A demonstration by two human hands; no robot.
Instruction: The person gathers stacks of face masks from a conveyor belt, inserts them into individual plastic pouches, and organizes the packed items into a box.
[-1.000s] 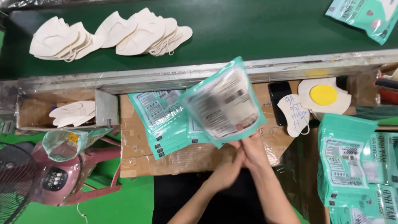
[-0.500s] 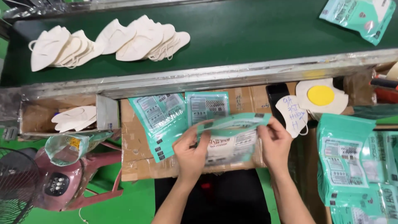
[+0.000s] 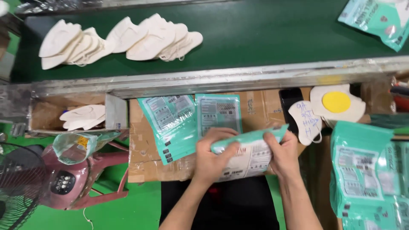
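Both my hands hold a teal and white plastic pouch (image 3: 249,155) low over a cardboard work surface (image 3: 149,162). My left hand (image 3: 213,155) grips the pouch's left end, thumb on top near its upper edge. My right hand (image 3: 283,153) pinches the right end of that teal top edge. The pouch lies nearly flat, its printed face up. Just behind it lie two more teal pouches (image 3: 172,123), fanned on the cardboard.
A green conveyor belt (image 3: 264,38) runs across the top, carrying a heap of white folded masks (image 3: 123,38) and teal pouches (image 3: 377,19) at the far right. A stack of filled pouches (image 3: 366,170) stands right. A pink machine (image 3: 68,181) and fan (image 3: 17,187) sit left.
The pouch was held up and tilted in both hands; I have brought it down flat over the cardboard, and my hands have spread to its two ends.
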